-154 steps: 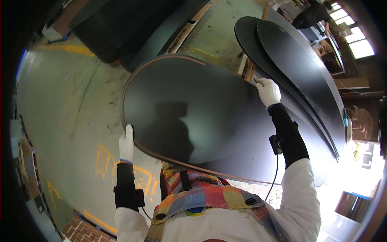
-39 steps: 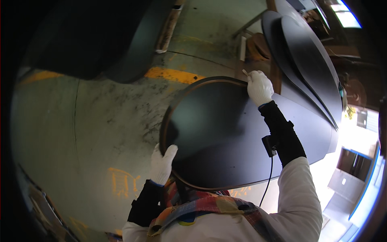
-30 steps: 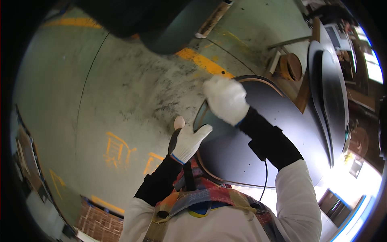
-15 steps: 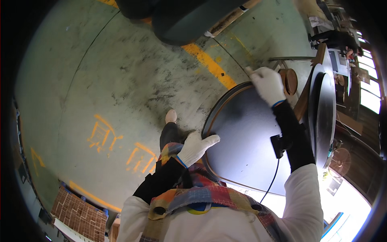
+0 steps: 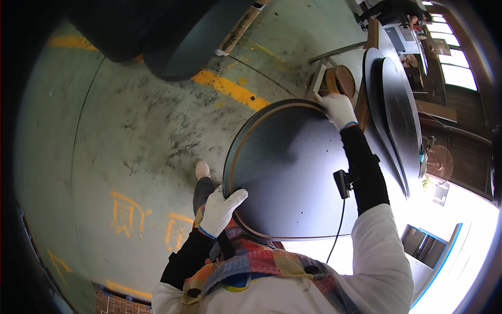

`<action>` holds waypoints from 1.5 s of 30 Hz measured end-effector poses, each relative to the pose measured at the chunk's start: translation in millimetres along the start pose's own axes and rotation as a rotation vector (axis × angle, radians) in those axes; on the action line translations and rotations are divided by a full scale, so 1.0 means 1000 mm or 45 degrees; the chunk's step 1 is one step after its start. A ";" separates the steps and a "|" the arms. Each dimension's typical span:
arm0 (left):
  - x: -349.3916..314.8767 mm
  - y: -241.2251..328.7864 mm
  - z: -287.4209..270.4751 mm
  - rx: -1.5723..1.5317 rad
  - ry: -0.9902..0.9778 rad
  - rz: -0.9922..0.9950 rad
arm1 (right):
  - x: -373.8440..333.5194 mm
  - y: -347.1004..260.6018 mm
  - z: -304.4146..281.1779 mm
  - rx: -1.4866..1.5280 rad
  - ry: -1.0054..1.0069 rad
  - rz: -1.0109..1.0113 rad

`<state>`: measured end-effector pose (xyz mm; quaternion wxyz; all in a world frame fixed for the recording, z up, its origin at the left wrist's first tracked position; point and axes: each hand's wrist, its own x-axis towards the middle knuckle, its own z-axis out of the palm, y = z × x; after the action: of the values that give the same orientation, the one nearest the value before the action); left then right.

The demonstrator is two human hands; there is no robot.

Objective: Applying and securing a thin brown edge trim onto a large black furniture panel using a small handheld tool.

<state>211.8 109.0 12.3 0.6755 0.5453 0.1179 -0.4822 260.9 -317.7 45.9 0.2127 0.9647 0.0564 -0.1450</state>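
A large round black panel [image 5: 282,172] with a brown line near its edge lies in front of me, bright light glaring on its right part. My left hand [image 5: 220,212], in a white knitted glove, grips its near left edge, thumb on top and fingers out of sight beneath. At the far right rim is my right hand [image 5: 339,111], gloved too, its fingers curled and slightly blurred. A thin pale tip shows at those fingers; whether it is a fingertip or a small held thing is unclear. A small black device [image 5: 342,184] with a cable is strapped to my right forearm.
More black panels [image 5: 395,115] lean on the right by a wooden beam [image 5: 372,36]. Beyond my right hand is a round brown wooden piece [image 5: 345,81]. Large dark rounded shapes [image 5: 178,55] stand far left. A person [image 5: 392,11] bends over at the far right, above a fan [image 5: 439,163].
My view has shifted, so floor and panel sit farther left. My right hand has moved right along the panel's far rim. The left hand still grips the edge.
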 end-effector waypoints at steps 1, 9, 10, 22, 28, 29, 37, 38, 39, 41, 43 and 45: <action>0.001 -0.005 -0.003 0.047 0.003 0.012 | -0.019 0.013 0.022 -0.149 -0.133 0.040; -0.004 -0.009 -0.011 0.073 0.031 0.022 | 0.019 -0.066 -0.057 0.927 0.023 0.840; -0.003 -0.004 -0.004 0.116 0.020 0.068 | 0.028 -0.085 -0.049 0.936 0.311 0.417; -0.011 0.001 0.008 0.126 0.245 0.139 | 0.034 -0.088 -0.057 1.146 0.317 0.673; -0.011 -0.004 0.003 0.050 0.168 0.165 | -0.066 0.011 0.044 0.851 0.055 0.945; -0.006 -0.009 0.003 0.039 0.170 0.181 | -0.095 0.036 0.083 0.507 0.064 0.786; -0.011 0.003 0.009 -0.025 0.176 0.205 | -0.159 0.068 0.082 0.568 -0.113 1.327; -0.012 0.004 0.013 -0.034 0.186 0.196 | -0.151 0.061 0.075 0.576 -0.113 1.303; -0.013 0.007 0.014 -0.044 0.201 0.189 | -0.140 0.053 0.067 0.537 -0.122 1.261; -0.011 0.003 0.012 0.000 0.173 0.160 | -0.104 0.035 0.047 0.522 -0.117 1.163; -0.012 -0.004 0.013 -0.018 0.172 0.196 | -0.060 0.000 0.019 0.549 0.223 0.818; -0.015 -0.003 0.014 -0.022 0.176 0.232 | -0.012 -0.043 -0.020 0.460 0.374 0.672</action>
<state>196.3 104.8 26.0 0.7114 0.5800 0.1182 -0.3790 247.6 -270.4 49.7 0.0584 0.9786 -0.1914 0.0477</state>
